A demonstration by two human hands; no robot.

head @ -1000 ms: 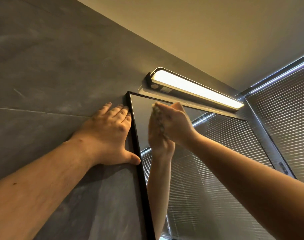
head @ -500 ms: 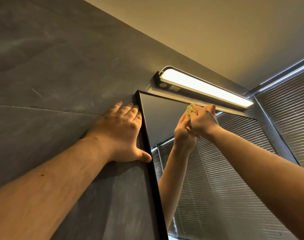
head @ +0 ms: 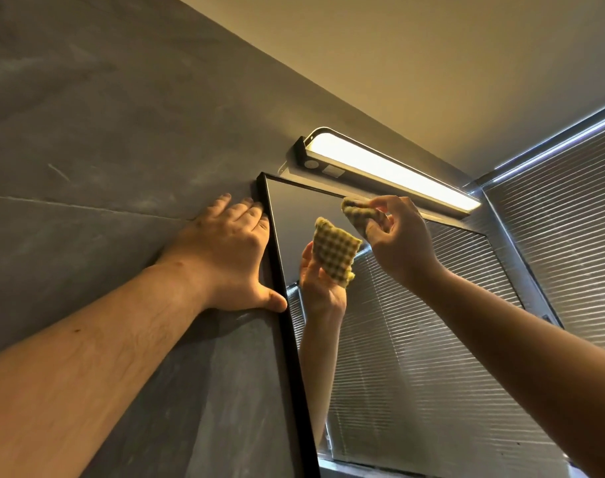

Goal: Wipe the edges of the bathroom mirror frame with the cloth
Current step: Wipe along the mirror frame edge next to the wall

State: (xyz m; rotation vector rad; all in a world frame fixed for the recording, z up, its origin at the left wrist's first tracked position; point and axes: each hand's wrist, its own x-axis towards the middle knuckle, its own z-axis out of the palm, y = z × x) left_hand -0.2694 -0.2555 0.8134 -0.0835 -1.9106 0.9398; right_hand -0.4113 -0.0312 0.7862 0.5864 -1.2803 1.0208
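Note:
The mirror's thin black frame (head: 279, 288) runs down the grey wall from its top left corner. My left hand (head: 225, 257) lies flat on the wall beside the frame's left edge, thumb touching the frame. My right hand (head: 394, 236) pinches a yellow checked cloth (head: 358, 210) just in front of the glass, close under the frame's top edge. The glass reflects the cloth and the hand holding it.
A lit bar lamp (head: 390, 174) is fixed to the wall right above the mirror's top edge. The grey tiled wall (head: 87, 150) fills the left side. Window blinds (head: 570, 219) stand at the right, and the ceiling is above.
My right hand has moved right along the top edge and drawn slightly back from the glass, so the cloth's reflection now shows. My left hand stays flat on the wall.

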